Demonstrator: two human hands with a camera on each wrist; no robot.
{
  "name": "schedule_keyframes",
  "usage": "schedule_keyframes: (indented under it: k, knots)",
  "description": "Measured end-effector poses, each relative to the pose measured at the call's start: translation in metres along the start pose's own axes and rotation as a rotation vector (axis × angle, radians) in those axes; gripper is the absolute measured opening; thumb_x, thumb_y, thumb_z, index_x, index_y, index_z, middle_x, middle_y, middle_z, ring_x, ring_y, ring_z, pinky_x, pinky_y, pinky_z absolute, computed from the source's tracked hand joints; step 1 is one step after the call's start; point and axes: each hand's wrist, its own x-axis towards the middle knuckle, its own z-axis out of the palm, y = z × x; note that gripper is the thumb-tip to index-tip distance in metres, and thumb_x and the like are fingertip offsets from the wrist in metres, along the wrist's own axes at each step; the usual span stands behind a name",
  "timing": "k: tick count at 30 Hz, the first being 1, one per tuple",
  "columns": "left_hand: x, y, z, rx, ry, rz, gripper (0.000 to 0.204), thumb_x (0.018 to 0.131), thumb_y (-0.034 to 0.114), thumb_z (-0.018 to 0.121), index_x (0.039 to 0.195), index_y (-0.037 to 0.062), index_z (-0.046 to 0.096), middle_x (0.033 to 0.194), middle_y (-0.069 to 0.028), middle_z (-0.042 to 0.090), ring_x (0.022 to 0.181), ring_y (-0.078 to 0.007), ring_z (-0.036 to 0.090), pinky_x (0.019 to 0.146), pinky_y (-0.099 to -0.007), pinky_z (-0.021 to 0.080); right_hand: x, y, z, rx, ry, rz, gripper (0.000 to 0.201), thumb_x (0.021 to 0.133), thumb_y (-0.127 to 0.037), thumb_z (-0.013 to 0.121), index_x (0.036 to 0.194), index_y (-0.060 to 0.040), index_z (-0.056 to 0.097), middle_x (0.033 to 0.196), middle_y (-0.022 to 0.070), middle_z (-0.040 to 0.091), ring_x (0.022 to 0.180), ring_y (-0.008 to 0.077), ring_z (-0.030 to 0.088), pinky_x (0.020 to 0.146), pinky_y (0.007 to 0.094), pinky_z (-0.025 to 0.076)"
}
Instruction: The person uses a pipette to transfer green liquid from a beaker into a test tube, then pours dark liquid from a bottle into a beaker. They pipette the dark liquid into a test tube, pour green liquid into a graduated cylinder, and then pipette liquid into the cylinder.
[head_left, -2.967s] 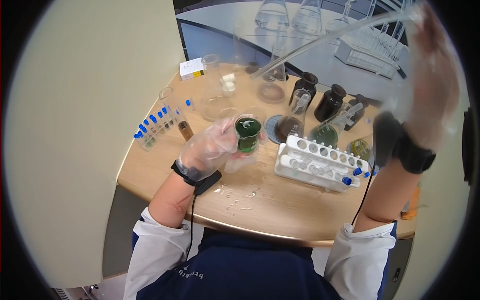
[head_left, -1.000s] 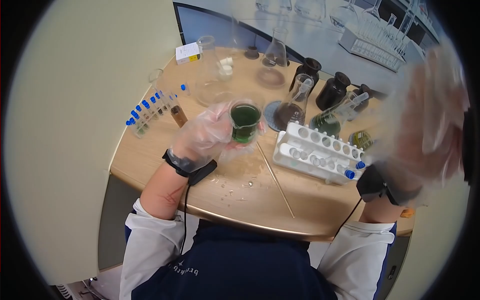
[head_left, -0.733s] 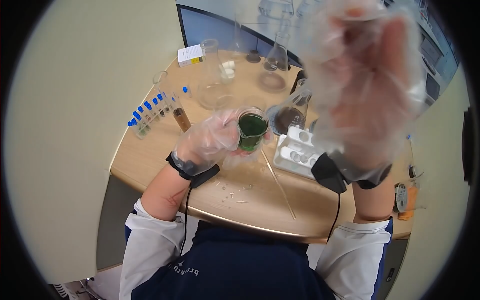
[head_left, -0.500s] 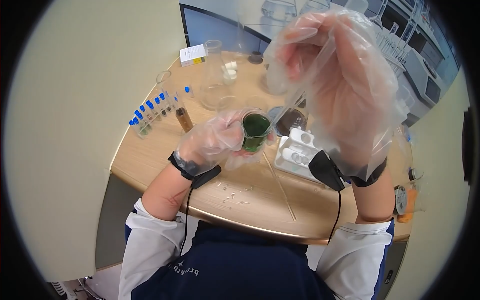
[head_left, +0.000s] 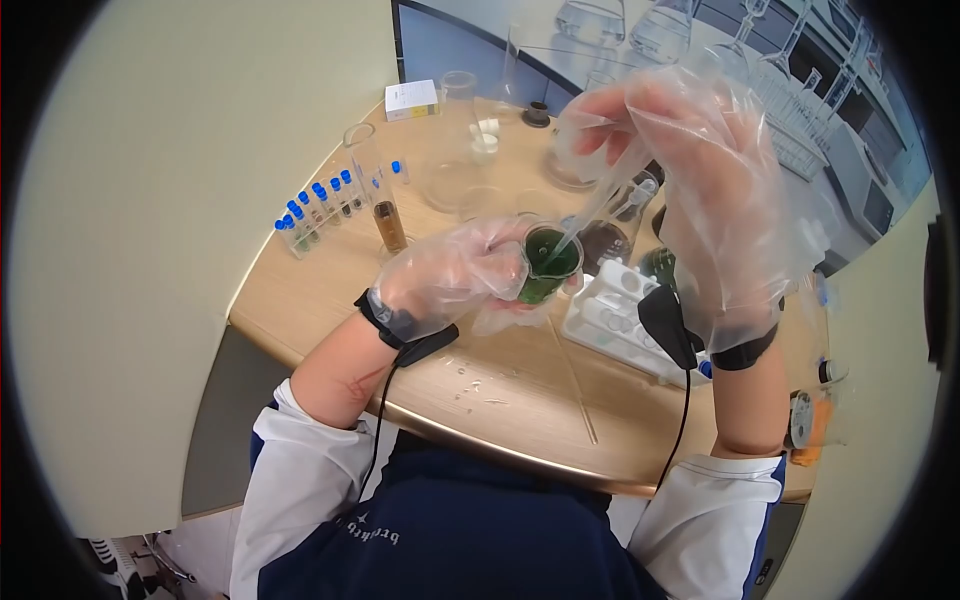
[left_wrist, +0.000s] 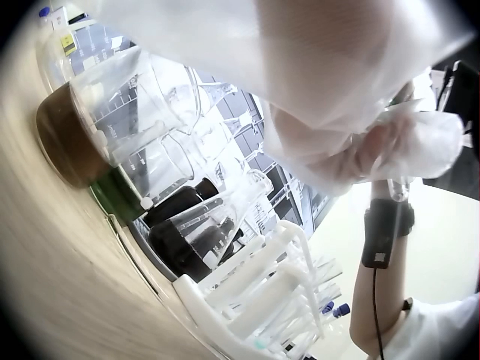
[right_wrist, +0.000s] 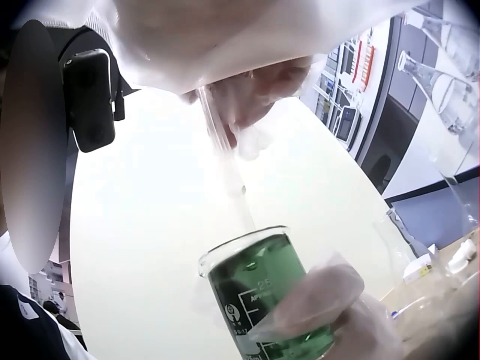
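Observation:
Both hands wear clear plastic gloves. My left hand [head_left: 450, 275] grips a small glass beaker [head_left: 538, 290] of green liquid above the table. My right hand [head_left: 705, 170] is raised over it and pinches a slim clear dropper [head_left: 598, 203], which slants down to the beaker's mouth. In the right wrist view the dropper [right_wrist: 217, 124] comes down from the fingers above the beaker [right_wrist: 262, 277], and gloved left fingers [right_wrist: 315, 300] wrap its side. The dropper's top end is hidden in the right hand.
A glass rod [head_left: 575, 390] lies on the table beside water drops [head_left: 475, 390]. A white test-tube rack [head_left: 600, 315] stands right of the beaker, with flasks [head_left: 605, 245] behind. Left are a cylinder of brown liquid [head_left: 390, 228] and blue-capped tubes [head_left: 320, 205].
The glass rod, earlier in my raised right hand, now lies on the table. My right hand swept right, then came back with the dropper and lowered it to the beaker. The left hand keeps its grip.

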Motion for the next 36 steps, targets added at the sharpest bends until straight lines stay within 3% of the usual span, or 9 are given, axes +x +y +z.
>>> schedule_keyframes:
  k: [5, 14, 17, 23, 27, 30, 32, 34, 36]
  knots:
    - [0.000, 0.007, 0.009, 0.016, 0.083, -0.016, 0.034, 0.084, 0.030, 0.062, 0.097, -0.0015, 0.058, 0.072, -0.0021, 0.050, 0.055, -0.0094, 0.043, 0.050, -0.0231, 0.034, 0.002, 0.001, 0.003, -0.016, 0.013, -0.051, 0.034, 0.083, -0.021, 0.048, 0.087, 0.0078, 0.066, 0.084, 0.0127, 0.066, 0.074, 0.0158, 0.052, 0.074, 0.0258, 0.039]
    - [0.003, 0.000, -0.001, 0.059, 0.030, -0.018, 0.037, 0.072, 0.024, 0.066, 0.097, -0.0019, 0.058, 0.072, -0.0025, 0.051, 0.056, -0.0101, 0.046, 0.051, -0.0234, 0.036, 0.008, -0.001, 0.000, -0.080, -0.026, -0.011, 0.033, 0.082, -0.023, 0.051, 0.083, 0.0067, 0.066, 0.080, 0.0112, 0.065, 0.071, 0.0151, 0.053, 0.071, 0.0263, 0.041]
    - [0.003, 0.001, -0.001, 0.058, 0.010, -0.001, 0.047, 0.069, 0.032, 0.072, 0.097, -0.0025, 0.058, 0.073, -0.0025, 0.052, 0.056, -0.0102, 0.046, 0.051, -0.0234, 0.035, 0.011, -0.003, -0.004, -0.165, -0.123, -0.048, 0.031, 0.083, -0.023, 0.053, 0.083, 0.0055, 0.066, 0.079, 0.0102, 0.064, 0.072, 0.0150, 0.053, 0.070, 0.0262, 0.042]
    - [0.002, 0.006, 0.006, -0.002, 0.038, -0.001, 0.071, 0.059, 0.052, 0.080, 0.099, -0.0033, 0.057, 0.073, -0.0024, 0.051, 0.057, -0.0103, 0.045, 0.051, -0.0234, 0.035, 0.009, -0.009, -0.002, -0.254, -0.094, 0.018, 0.026, 0.083, -0.021, 0.056, 0.083, 0.0023, 0.066, 0.077, 0.0080, 0.062, 0.074, 0.0148, 0.054, 0.070, 0.0265, 0.042]
    - [0.003, 0.004, 0.004, -0.004, 0.016, 0.001, 0.070, 0.060, 0.052, 0.079, 0.098, -0.0029, 0.058, 0.073, -0.0023, 0.051, 0.057, -0.0101, 0.045, 0.051, -0.0236, 0.035, 0.006, -0.010, -0.003, -0.314, -0.043, 0.058, 0.023, 0.083, -0.021, 0.057, 0.083, -0.0003, 0.067, 0.075, 0.0060, 0.060, 0.072, 0.0131, 0.053, 0.068, 0.0262, 0.041]
    - [0.002, 0.003, 0.003, 0.002, 0.016, 0.009, 0.060, 0.063, 0.043, 0.077, 0.097, -0.0025, 0.058, 0.072, -0.0022, 0.051, 0.057, -0.0098, 0.045, 0.052, -0.0238, 0.035, 0.004, 0.002, -0.008, -0.529, -0.040, -0.171, 0.023, 0.082, -0.022, 0.057, 0.084, -0.0014, 0.067, 0.074, 0.0051, 0.059, 0.067, 0.0109, 0.050, 0.063, 0.0248, 0.039]
    - [0.001, 0.006, 0.007, 0.028, 0.063, 0.004, 0.051, 0.066, 0.036, 0.075, 0.096, -0.0023, 0.058, 0.072, -0.0023, 0.051, 0.057, -0.0099, 0.046, 0.052, -0.0238, 0.036, 0.004, -0.001, -0.009, -0.459, -0.037, -0.116, 0.023, 0.082, -0.022, 0.057, 0.088, -0.0015, 0.067, 0.075, 0.0049, 0.059, 0.065, 0.0098, 0.049, 0.059, 0.0237, 0.038]
    - [0.002, 0.008, 0.006, 0.027, 0.047, -0.009, 0.043, 0.067, 0.029, 0.070, 0.095, -0.0018, 0.059, 0.073, -0.0028, 0.052, 0.057, -0.0102, 0.046, 0.052, -0.0236, 0.036, 0.005, -0.019, -0.010, -0.114, -0.004, 0.227, 0.025, 0.083, -0.022, 0.057, 0.092, -0.0009, 0.067, 0.075, 0.0050, 0.059, 0.062, 0.0089, 0.048, 0.055, 0.0227, 0.037]
    - [0.002, 0.010, 0.010, 0.054, 0.081, -0.028, 0.041, 0.069, 0.028, 0.070, 0.095, -0.0017, 0.059, 0.075, -0.0038, 0.054, 0.058, -0.0106, 0.047, 0.053, -0.0236, 0.037, 0.004, -0.025, -0.014, -0.137, 0.081, 0.221, 0.027, 0.085, -0.023, 0.057, 0.095, 0.0001, 0.067, 0.077, 0.0075, 0.061, 0.061, 0.0092, 0.048, 0.053, 0.0215, 0.036]
